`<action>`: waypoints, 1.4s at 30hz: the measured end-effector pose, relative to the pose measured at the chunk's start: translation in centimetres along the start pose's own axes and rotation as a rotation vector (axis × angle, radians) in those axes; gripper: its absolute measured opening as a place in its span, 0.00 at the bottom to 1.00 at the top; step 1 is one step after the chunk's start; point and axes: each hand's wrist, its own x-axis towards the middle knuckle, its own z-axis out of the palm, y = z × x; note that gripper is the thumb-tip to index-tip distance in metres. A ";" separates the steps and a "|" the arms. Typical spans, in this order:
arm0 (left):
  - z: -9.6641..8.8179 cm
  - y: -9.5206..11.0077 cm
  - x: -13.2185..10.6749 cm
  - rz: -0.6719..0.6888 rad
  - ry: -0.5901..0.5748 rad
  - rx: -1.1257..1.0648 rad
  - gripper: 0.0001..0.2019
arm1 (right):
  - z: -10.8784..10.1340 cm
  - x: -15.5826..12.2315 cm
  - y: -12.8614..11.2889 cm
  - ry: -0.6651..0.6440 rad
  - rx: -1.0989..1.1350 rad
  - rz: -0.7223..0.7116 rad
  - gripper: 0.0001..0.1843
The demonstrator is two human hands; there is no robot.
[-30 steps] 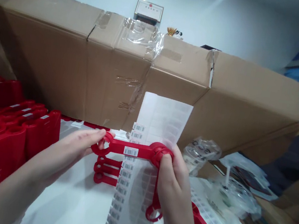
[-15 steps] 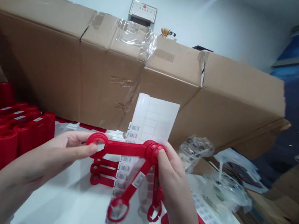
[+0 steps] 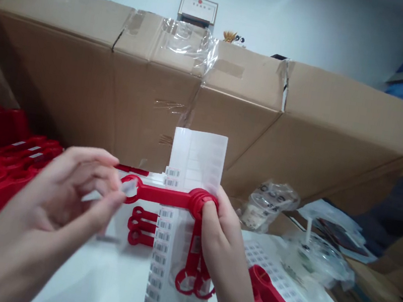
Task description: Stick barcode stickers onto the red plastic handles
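The right hand [image 3: 218, 240] clenches one ring of a red plastic double-ring strap [image 3: 163, 196], which lies across a barcode label strip [image 3: 196, 160]; the left hand [image 3: 68, 196], fingers pinched together, is just beside the other ring.

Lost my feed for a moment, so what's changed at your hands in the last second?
Your left hand has let go of the ring end of the red piece and now pinches a small pale bit beside it. The second red piece has swung down to hang straight. Your right hand kept its hold; the label strip stayed upright.
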 end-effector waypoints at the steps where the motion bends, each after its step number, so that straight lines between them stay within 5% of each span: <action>1: 0.3 -0.1 -0.1 -0.033 -0.081 -0.008 0.17 | 0.1 -0.1 0.0 -0.002 -0.001 -0.018 0.12; 5: 2.1 -0.8 -0.2 -0.148 -0.231 -0.021 0.18 | 0.3 -0.5 -0.4 0.002 -0.027 -0.100 0.11; 16: 3.7 -1.0 0.2 -0.098 -0.112 -0.075 0.16 | 1.8 -1.7 -1.9 0.073 0.026 -0.048 0.12; 33: 3.8 -1.0 0.2 -0.095 -0.122 -0.088 0.15 | 1.7 -2.1 -1.4 0.053 0.049 -0.037 0.11; 38: 4.0 -2.4 0.6 -0.058 -0.082 -0.050 0.17 | 1.7 -2.1 -1.4 0.040 0.063 -0.063 0.12; 42: 4.1 -4.3 1.6 0.041 0.071 0.163 0.29 | 1.5 -1.6 -1.5 0.120 0.007 -0.059 0.11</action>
